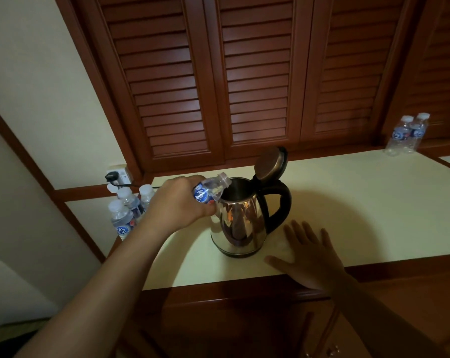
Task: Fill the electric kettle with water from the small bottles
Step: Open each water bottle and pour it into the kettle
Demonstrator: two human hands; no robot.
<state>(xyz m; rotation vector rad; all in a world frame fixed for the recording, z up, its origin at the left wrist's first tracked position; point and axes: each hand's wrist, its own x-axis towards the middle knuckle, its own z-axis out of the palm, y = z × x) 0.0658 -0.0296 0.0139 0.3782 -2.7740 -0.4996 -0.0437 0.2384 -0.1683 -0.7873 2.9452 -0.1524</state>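
While near 3 spare bottles [127,210], left fingers [206,211] round 1 bottle [211,191] over kettle [239,223]; right fingers [306,233] flat.

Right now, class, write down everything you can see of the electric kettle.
The electric kettle is a rounded, shiny steel-looking body with a dark base band, a black curved handle on its right and a hinged lid standing open. It stands upright on the pale countertop. The left hand tilts a small bottle, mouth over the open top; contact with the rim is unclear. The right hand is spread flat nearby, apart from it.
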